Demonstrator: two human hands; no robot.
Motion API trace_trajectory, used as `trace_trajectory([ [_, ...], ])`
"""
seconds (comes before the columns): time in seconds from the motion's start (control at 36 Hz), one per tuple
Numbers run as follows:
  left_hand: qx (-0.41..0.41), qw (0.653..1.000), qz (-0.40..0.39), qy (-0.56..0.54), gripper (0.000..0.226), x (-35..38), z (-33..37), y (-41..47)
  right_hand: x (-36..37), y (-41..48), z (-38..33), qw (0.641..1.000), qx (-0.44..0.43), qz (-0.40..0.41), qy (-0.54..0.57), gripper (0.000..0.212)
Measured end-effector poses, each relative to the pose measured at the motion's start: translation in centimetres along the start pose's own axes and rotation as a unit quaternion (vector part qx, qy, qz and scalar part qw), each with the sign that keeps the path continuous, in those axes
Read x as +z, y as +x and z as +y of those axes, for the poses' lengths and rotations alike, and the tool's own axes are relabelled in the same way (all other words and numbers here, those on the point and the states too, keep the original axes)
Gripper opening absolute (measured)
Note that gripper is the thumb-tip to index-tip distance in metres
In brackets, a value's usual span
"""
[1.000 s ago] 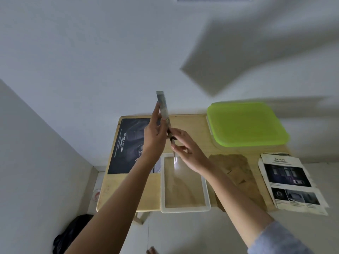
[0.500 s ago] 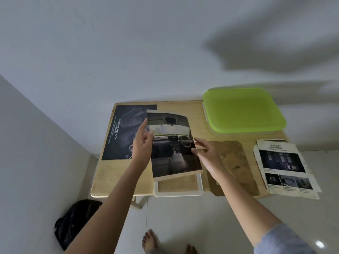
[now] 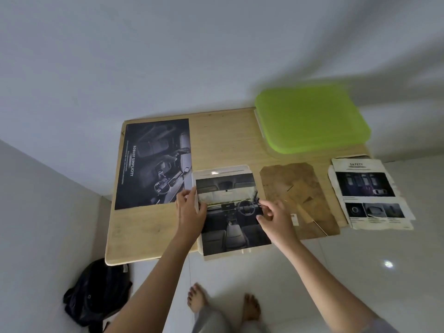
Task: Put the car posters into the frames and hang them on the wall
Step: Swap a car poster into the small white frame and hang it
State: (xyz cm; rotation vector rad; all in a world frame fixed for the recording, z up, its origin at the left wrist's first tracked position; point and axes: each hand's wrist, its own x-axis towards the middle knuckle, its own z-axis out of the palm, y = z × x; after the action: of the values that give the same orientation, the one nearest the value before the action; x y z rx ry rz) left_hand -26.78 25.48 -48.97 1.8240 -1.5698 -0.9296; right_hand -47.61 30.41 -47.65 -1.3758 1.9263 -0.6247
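A car-interior poster (image 3: 230,219) lies face up over the white frame (image 3: 219,169), whose top rim shows above it. My left hand (image 3: 189,212) holds the poster's left edge with thumb and fingers. At the right edge, my right hand (image 3: 275,216) pinches the sheet. A large dark poster reading "Robust Simplicity" (image 3: 153,162) lies flat at the table's left. To the right, a brown backing board (image 3: 298,200) rests on the table, and a "Safety" poster sheet (image 3: 370,193) sits at the far right edge.
A wooden table (image 3: 221,138) stands against a white wall. A lime green plastic lid (image 3: 310,118) covers a container at the back right. A black bag (image 3: 98,292) lies on the tiled floor at the left. Bare feet (image 3: 223,301) show below the table.
The poster went from being held upright and edge-on to lying flat over the white frame. Both hands came down with it and now grip its side edges.
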Motion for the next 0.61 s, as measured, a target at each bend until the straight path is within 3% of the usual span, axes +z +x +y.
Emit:
trace_trajectory([
  [0.19,0.021,0.998,-0.043,0.049,0.063,0.3,-1.6,0.4,1.5,0.1,-0.3,0.999,-0.025,-0.010,-0.045,0.056],
  [0.61,0.039,0.994,-0.050,0.085,0.054,-0.2,-1.7,1.7,3.3,0.5,-1.7,0.980,-0.026,0.042,-0.191,0.055],
])
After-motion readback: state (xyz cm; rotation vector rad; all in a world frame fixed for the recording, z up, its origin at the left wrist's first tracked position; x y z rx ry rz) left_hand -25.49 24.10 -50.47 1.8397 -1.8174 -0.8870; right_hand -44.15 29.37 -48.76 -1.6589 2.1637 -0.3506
